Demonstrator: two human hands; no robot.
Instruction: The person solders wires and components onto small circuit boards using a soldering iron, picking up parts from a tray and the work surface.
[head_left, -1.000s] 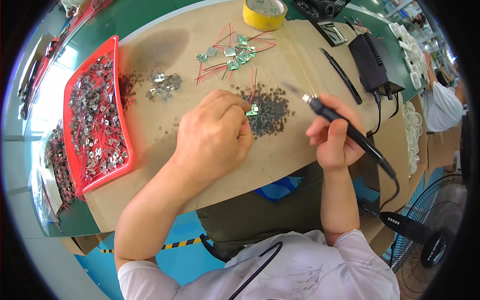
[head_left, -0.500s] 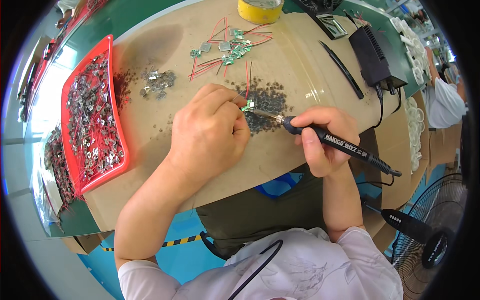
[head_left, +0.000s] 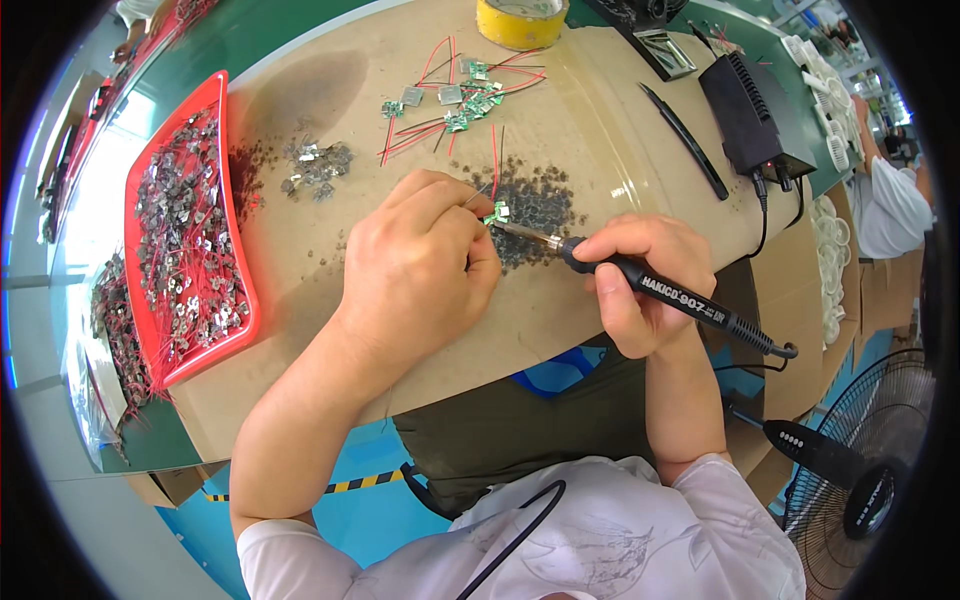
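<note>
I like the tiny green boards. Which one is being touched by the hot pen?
The small green circuit board pinched at the left hand's fingertips; the others lie untouched near the yellow tape roll.

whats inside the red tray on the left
The red tray holds a dense heap of small grey metal parts with thin red wires running through them. The heap covers nearly all of its floor, so anything beneath cannot be seen.

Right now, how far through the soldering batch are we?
Done, by the look of it: a small cluster of green boards with red wires at the far side of the mat. In hand: the left hand pinches one small green board while the right hand puts the soldering iron tip to it. Left: the red tray is full of parts, plus a loose metal pile.
</note>
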